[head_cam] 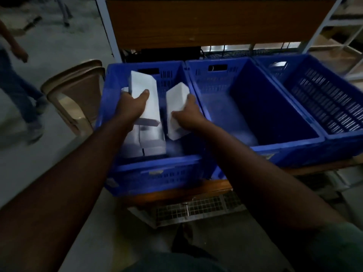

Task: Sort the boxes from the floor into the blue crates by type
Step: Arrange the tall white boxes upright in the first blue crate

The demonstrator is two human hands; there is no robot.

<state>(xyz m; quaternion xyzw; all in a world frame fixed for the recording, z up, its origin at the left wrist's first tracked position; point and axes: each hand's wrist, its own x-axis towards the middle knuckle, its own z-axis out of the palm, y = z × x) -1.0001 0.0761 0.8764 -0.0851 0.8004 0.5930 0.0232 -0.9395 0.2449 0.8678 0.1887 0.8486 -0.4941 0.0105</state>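
Over the left blue crate point(149, 169), the left hand point(130, 107) has its thumb on the front of a tall white box point(144, 95) and its other fingers curled round the far side, so it holds the box tight. Just beside it, the right hand point(187, 114) grips a second white box point(176, 107), thumb on top and fingers wrapped on its near face. Both boxes are tilted and sit above the inside of this crate, not yet down. Under them, more white boxes point(145, 140) lie on the crate's floor. To the right of this crate, touching it, is a middle blue crate point(255, 107), and a third blue crate point(322, 99) comes after that. All three rest on a wooden tabletop point(176, 190). To the left of the first crate stands a tan plastic chair point(72, 91), and farther left another person's legs point(17, 91) are on the floor.
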